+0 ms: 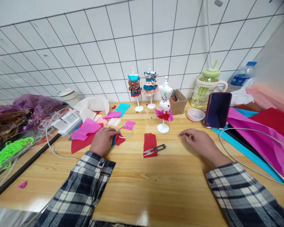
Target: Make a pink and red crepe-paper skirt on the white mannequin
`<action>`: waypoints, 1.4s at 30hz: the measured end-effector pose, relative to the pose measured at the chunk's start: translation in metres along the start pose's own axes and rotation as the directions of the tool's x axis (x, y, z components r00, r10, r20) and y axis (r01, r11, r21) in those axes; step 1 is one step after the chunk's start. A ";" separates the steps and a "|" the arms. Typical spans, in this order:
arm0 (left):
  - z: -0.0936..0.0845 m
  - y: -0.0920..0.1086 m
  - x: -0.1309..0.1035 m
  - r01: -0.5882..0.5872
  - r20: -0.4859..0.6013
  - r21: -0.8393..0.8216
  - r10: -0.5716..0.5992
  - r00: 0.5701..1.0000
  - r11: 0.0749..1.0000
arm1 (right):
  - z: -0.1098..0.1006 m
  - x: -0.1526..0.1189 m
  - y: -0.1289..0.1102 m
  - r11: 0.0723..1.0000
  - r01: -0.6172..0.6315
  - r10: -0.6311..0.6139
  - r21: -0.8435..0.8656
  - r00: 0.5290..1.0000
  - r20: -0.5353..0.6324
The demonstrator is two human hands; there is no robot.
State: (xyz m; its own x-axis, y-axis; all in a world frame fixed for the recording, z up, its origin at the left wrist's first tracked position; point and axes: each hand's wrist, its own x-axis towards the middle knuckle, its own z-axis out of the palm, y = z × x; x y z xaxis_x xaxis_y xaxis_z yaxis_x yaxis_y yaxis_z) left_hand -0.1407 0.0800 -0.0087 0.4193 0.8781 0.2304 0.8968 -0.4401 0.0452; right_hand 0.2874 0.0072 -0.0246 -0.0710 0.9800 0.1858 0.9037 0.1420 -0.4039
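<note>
My left hand (104, 141) lies palm down at the left, its fingers reaching to the edge of a thin silver ring (132, 134) and small red and blue cloth scraps (119, 139). Whether it grips the ring I cannot make out. My right hand (198, 142) rests on the table with loosely bent fingers, holding nothing visible. Between the hands lies a red cloth rectangle (150, 139) with black-handled thread snips (159, 147) across it. Behind it stands a small white dress form (165, 91) with a pink and red ruffle (164, 114) around its lower part.
Two dressed forms (134, 85) (150, 83) stand by the tiled wall. A cardboard box (179, 105), pink bowl (195, 115), propped phone (217, 110) and green-lidded cup (204, 90) are right. Coloured cloth (253, 126) and a cable lie far right; scraps, a white charger (67, 122) and green cord (10, 153) left.
</note>
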 end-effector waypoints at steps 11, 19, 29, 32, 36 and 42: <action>0.010 0.004 0.005 0.026 0.057 -0.087 -0.021 0.998 0.996 | 0.000 0.000 -0.002 1.000 0.009 -0.009 0.013 1.000 0.010; 0.014 0.010 0.008 0.062 0.067 -0.098 -0.056 0.996 0.993 | 0.002 0.000 -0.006 0.999 0.016 -0.018 0.033 0.999 0.038; 0.014 0.015 0.008 0.125 0.084 -0.202 -0.110 0.990 0.971 | 0.002 0.000 -0.007 0.999 0.025 -0.027 0.036 0.998 0.060; 0.014 0.012 0.007 0.126 0.076 -0.208 -0.113 0.991 0.970 | 0.001 0.000 -0.008 0.999 0.023 -0.025 0.043 0.997 0.069; 0.012 0.012 0.006 0.136 0.049 -0.199 -0.128 0.991 0.971 | 0.001 0.000 -0.009 0.999 0.024 -0.027 0.049 0.997 0.072; 0.015 0.007 0.007 0.074 0.090 -0.087 -0.066 0.994 0.993 | -0.005 0.001 -0.005 1.000 -0.017 0.016 0.020 0.999 0.028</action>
State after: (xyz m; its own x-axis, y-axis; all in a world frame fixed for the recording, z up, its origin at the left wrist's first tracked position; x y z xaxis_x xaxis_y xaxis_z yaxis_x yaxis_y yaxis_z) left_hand -0.1294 0.0858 -0.0216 0.3703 0.9185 0.1385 0.9095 -0.3888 0.1469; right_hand 0.2851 0.0069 -0.0176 -0.0684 0.9857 0.1541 0.8960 0.1286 -0.4251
